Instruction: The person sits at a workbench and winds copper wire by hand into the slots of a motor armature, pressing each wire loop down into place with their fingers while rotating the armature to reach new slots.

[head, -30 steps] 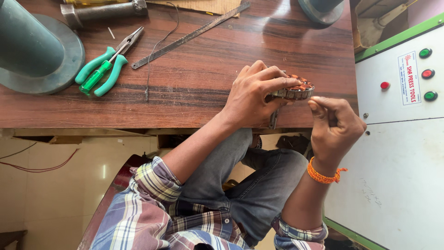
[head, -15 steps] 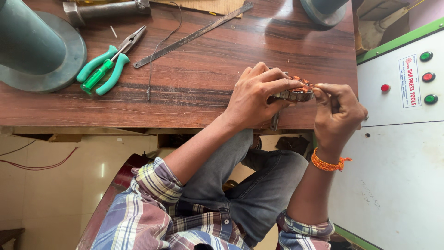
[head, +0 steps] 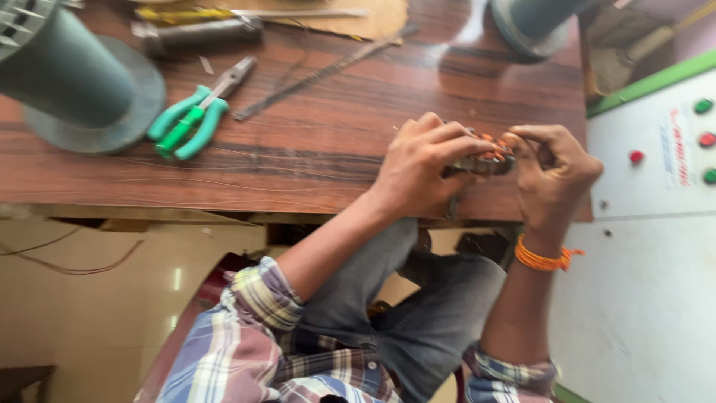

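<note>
- The left hand (head: 425, 160) grips a small copper-wound metal part (head: 488, 158) at the table (head: 313, 157) edge, steadying it.
- The right hand (head: 552, 168) pinches its far side (fingers closed).
- Green-handled pliers (head: 190, 119) lie well apart.

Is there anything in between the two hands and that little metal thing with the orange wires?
No, nothing visible is in the way. The left hand and the right hand both touch the small wound metal part at the wooden table's near edge. The green pliers lie far off.
</note>
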### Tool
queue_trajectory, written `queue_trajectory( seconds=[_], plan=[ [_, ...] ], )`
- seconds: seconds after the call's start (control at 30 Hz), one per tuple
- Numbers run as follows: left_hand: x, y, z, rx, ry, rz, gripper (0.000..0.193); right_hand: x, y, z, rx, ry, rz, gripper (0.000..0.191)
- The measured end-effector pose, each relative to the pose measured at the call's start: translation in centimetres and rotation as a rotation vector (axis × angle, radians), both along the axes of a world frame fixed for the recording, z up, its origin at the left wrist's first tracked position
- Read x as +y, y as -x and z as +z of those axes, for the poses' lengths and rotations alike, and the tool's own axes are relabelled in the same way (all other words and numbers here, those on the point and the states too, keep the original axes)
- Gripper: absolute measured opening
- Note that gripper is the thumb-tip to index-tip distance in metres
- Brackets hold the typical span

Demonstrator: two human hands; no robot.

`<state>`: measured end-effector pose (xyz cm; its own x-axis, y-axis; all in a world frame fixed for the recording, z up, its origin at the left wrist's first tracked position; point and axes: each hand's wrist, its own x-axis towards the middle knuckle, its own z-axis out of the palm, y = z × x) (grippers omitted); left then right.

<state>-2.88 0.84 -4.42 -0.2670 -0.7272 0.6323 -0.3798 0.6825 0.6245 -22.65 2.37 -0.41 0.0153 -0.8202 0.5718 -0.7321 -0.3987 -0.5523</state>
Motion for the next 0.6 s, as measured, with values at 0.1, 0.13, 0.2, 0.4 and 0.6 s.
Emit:
queue_trajectory(
  seconds=[0.1,0.13,0.2,0.4,0.6],
  plan=[
    [0.1,-0.5,1.5,-0.093,-0.052,0.017,0.038,-0.3,-0.4,-0.2,-0.029,0.004,0.015,0.009],
    [0.0,-0.5,2.1,-0.085,-0.062,0.023,0.037,-0.4,-0.5,-0.3,-0.039,-0.006,0.017,0.008],
    [-0.6,0.0,3.1,-0.104,-0.162,0.02,0.039,-0.6,-0.8,-0.7,-0.072,-0.026,0.01,0.009],
    [-3.5,1.4,3.4,-0.032,-0.474,-0.076,0.033,-1.2,-0.7,-1.0,-0.076,-0.009,-0.015,0.011],
    [-6.3,0.8,0.8,0.302,-0.658,-0.577,0.021,1.5,-0.5,-0.9,-0.148,-0.029,-0.034,0.016]
  ],
)
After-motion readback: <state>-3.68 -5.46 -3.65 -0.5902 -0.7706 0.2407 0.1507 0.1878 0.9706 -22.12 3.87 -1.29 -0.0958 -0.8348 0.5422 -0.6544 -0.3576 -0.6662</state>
